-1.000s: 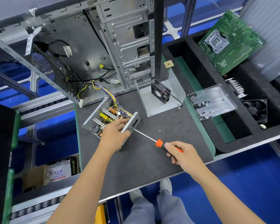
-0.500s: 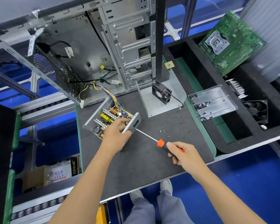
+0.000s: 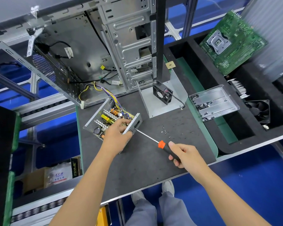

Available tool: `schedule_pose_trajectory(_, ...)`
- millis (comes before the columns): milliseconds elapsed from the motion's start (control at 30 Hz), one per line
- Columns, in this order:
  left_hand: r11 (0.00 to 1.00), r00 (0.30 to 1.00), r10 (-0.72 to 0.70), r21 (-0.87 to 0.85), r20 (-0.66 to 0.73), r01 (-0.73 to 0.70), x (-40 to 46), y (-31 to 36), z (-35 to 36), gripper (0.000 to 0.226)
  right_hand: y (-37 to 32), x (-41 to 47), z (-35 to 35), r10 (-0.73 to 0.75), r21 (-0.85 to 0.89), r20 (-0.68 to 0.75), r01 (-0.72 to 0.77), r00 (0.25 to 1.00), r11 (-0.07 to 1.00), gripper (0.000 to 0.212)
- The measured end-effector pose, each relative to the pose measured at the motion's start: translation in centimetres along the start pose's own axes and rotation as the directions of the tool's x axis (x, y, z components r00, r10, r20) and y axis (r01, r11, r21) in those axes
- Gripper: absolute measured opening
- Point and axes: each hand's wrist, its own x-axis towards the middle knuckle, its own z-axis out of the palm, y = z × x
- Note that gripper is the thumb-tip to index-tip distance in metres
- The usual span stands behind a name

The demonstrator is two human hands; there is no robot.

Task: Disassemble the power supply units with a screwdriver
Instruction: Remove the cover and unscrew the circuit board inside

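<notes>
My right hand (image 3: pixel 185 154) has its fingers wrapped round the black grip of the screwdriver (image 3: pixel 155 141), thumb laid along the top just behind the orange collar. The shaft runs up and left, and its tip meets the end wall of the PSU (image 3: pixel 112 122), low on the plate beside the dark cut-out. I cannot see the screw head itself; the tip hides it.

My left hand (image 3: pixel 118 133) clamps that same end of the PSU, fingers curled over the top edge of the wall and reaching in toward the board, palm against the outer face. The unit sits open on the grey mat (image 3: pixel 137 168), lid off, coils and heat sinks showing, its wire bundle trailing back into the PC case (image 3: pixel 95 51) behind.

I judge this a side screw being backed out. To do it well I want the shaft square to the plate, not slanted, with steady push along its axis so the bit does not cam out. The left hand should brace against that push, or the light box will slide on the mat. My fingers lie close to the tip's line, so a slip would go their way.

Loose screws (image 3: pixel 164 130) lie on the mat just right of the shaft; the tray (image 3: pixel 215 103) beyond holds more, and the fan (image 3: pixel 162 93) stands farther back.
</notes>
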Motion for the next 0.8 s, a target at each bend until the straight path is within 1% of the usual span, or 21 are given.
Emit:
schedule_pose_trajectory(100,1.0,1.0,0.009,-0.005,0.011,-0.009,0.1,-0.3,0.0,0.036,-0.2,0.2,0.0,0.109,0.122,0.039,-0.113,0.993,0.986,0.046)
schedule_pose_trajectory(167,1.0,1.0,0.014,-0.007,0.016,-0.014,0.2,-0.4,0.0,0.037,-0.4,0.6,-0.2,0.194,0.181,0.076,-0.205,0.978,0.962,0.055)
schedule_pose_trajectory(267,1.0,0.999,0.029,-0.004,0.018,-0.028,0.2,-0.3,0.0,0.048,-0.7,1.0,-0.6,0.293,0.201,0.169,-0.324,0.941,0.925,0.065)
schedule_pose_trajectory(333,1.0,0.999,0.028,-0.014,0.016,-0.028,0.3,-0.3,-0.1,0.056,-0.7,1.1,-0.8,0.314,0.172,0.179,-0.344,0.932,0.923,0.063)
schedule_pose_trajectory(433,0.999,0.999,0.031,-0.034,0.027,-0.03,0.4,-0.4,-0.2,0.053,-1.0,1.1,-0.6,0.262,0.05,0.108,-0.269,0.959,0.962,0.049)
schedule_pose_trajectory(567,0.999,0.999,0.029,-0.026,0.041,-0.028,0.5,-0.5,-0.2,0.053,-0.7,0.5,-0.2,0.088,-0.038,0.018,-0.088,0.996,0.995,0.035)
schedule_pose_trajectory(667,1.0,0.999,0.027,-0.012,0.046,-0.026,0.5,-0.3,-0.3,0.06,-0.1,0.3,-0.3,-0.06,-0.105,-0.089,0.05,0.994,0.993,0.009)
schedule_pose_trajectory(700,1.0,0.998,0.027,-0.015,0.049,-0.026,0.5,-0.3,-0.3,0.06,0.1,0.3,-0.4,-0.096,-0.122,-0.119,0.081,0.988,0.989,0.012)
schedule_pose_trajectory(733,0.999,0.998,0.03,-0.02,0.05,-0.029,0.5,-0.3,-0.2,0.06,0.1,0.2,-0.3,-0.111,-0.108,-0.145,0.095,0.983,0.99,0.019)
schedule_pose_trajectory(767,0.999,0.998,0.036,-0.022,0.047,-0.036,0.6,-0.3,-0.2,0.059,0.0,0.1,-0.2,-0.107,-0.068,-0.157,0.098,0.982,0.993,0.023)
schedule_pose_trajectory(800,0.999,0.998,0.045,-0.018,0.044,-0.045,0.6,-0.3,-0.2,0.057,-0.3,0.0,0.1,-0.06,0.017,-0.154,0.064,0.986,0.998,0.028)
